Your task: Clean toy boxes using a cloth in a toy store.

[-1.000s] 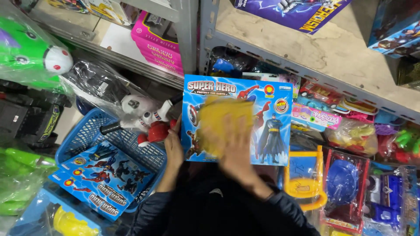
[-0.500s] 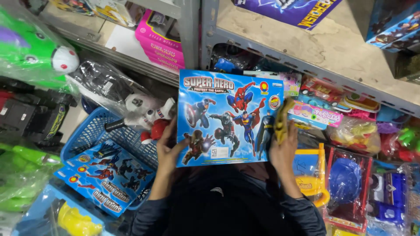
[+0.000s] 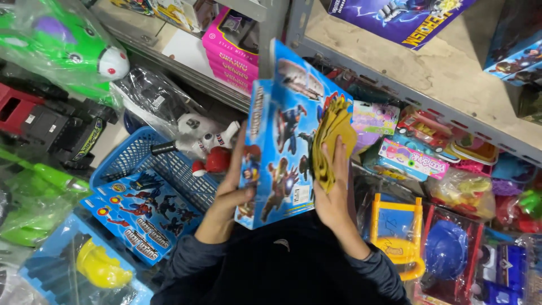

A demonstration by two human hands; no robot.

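1. Head view is showing a blue toy box (image 3: pixel 282 141) printed with cartoon hero figures, being held up tilted between both hands, in front of a grey metal shelf (image 3: pixel 418 101) and above the person's dark sleeves.
2. The left hand (image 3: pixel 231 192) is gripping the box's near side edge, its fingers (image 3: pixel 240 197) curling around the lower corner and pinching the cardboard.
3. The right hand (image 3: pixel 333 192) is pressing a folded yellow cloth (image 3: pixel 330 135) flat against the printed face of the box; its fingers (image 3: pixel 340 161) are lying close together, stretched out over the cloth.
4. Just left of the box, a blue plastic basket (image 3: pixel 141 152) is sitting low down, with a second flat blue hero box (image 3: pixel 141 212) leaning in it and a white-and-red toy figure (image 3: pixel 206 141) lying across its rim.
5. Further left, a green plush toy in clear wrap (image 3: pixel 62 51) is lying beside dark toy vehicles (image 3: pixel 45 124).
6. Pink boxes (image 3: pixel 231 48) are stacking up on the shelf behind the held box.
7. To the right, a yellow-framed toy board (image 3: pixel 395 237) and bagged colourful toys (image 3: pixel 468 192) are crowding the lower shelf.
8. A yellow toy in a clear bag (image 3: pixel 101 265) is lying at the bottom left.
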